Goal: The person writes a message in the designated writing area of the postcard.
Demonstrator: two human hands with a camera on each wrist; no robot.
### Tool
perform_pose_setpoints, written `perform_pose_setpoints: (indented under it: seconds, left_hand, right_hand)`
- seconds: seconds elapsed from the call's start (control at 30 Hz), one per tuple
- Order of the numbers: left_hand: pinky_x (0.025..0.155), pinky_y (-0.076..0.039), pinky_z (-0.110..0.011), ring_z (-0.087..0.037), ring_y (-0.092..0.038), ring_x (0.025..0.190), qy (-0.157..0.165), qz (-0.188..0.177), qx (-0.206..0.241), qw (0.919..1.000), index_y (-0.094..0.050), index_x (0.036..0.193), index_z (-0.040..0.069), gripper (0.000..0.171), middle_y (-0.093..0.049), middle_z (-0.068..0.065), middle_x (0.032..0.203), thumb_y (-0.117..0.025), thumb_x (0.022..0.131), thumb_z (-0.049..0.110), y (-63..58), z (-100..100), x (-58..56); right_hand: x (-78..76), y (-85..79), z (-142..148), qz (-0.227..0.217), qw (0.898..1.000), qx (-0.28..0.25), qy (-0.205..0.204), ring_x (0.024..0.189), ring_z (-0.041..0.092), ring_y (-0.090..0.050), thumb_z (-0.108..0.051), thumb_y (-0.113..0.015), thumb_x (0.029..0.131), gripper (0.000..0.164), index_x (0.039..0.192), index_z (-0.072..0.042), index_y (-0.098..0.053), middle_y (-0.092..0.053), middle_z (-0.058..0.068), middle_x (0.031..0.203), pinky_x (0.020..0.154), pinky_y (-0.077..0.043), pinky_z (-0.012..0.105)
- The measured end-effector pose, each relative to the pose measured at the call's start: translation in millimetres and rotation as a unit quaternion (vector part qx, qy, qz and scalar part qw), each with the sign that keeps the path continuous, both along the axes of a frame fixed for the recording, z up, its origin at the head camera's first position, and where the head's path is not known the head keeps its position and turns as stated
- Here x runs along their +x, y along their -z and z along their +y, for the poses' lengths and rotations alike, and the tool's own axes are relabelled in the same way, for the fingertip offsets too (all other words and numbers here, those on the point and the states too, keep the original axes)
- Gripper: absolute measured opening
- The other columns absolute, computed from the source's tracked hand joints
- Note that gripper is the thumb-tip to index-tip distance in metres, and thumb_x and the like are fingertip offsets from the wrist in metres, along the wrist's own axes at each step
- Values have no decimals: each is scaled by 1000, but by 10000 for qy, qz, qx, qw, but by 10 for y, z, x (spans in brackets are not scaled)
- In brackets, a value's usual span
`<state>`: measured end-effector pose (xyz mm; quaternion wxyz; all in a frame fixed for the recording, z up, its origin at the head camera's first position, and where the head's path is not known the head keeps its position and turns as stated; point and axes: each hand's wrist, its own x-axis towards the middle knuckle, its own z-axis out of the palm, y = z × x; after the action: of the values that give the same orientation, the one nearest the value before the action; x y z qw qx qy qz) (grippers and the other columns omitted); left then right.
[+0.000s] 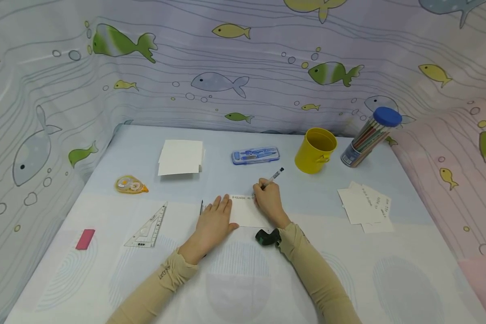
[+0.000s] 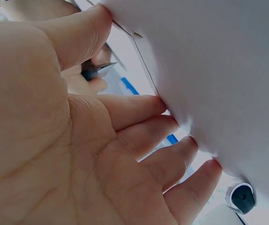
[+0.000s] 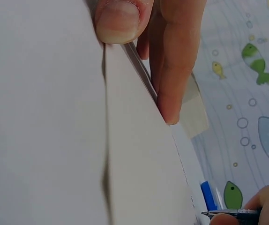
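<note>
A white card (image 1: 249, 215) lies in front of me, with a line of small handwriting along its far edge. My left hand (image 1: 214, 222) rests across the card's left side with fingers extended; in the left wrist view its fingertips (image 2: 190, 143) press down. My right hand (image 1: 270, 202) pinches a pen (image 1: 276, 174) near the card's upper right, the pen leaning back to the right. In the right wrist view the pen's tip is close over the card (image 3: 139, 136), by the written line. A thin dark stick-like item (image 1: 201, 208) lies just beside my left fingers, partly hidden.
Left are a set square (image 1: 149, 229), a correction tape (image 1: 130, 184) and a pink eraser (image 1: 85, 239). Behind stand a stack of white cards (image 1: 181, 156), a blue case (image 1: 255, 155), a yellow cup (image 1: 313, 153) and a pencil jar (image 1: 366, 141). Written cards (image 1: 360, 207) lie right.
</note>
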<state>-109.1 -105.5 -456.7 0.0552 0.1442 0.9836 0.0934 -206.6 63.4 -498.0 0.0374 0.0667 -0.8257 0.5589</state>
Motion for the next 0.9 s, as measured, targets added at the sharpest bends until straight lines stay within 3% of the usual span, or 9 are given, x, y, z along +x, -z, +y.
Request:
perform_pose_setpoints:
  seconds: [0.23,0.9]
  left_hand:
    - [109,-39,-54,-40,-38,140,11,60,40,10000,-43,141,-7,73,-40,-23,150,-64,90,41,14,-2,-1]
    - [109,-40,-53,-39,-39,139,38,87,-136,9999,-44,141,-6,73,-41,-22,150,-62,91,44,25,-9,-14]
  right_hand:
    - [-16,16,6,-28,9997,154,-180,35,10,-43,-6,-46,89,34,56,-12,-37,-43,-1,42,36,-30,19]
    - [-21,34,7,9,9999,73,-143,36,9,-43,-7,-47,89,34,57,-13,-39,-45,-1,44,36,-31,18]
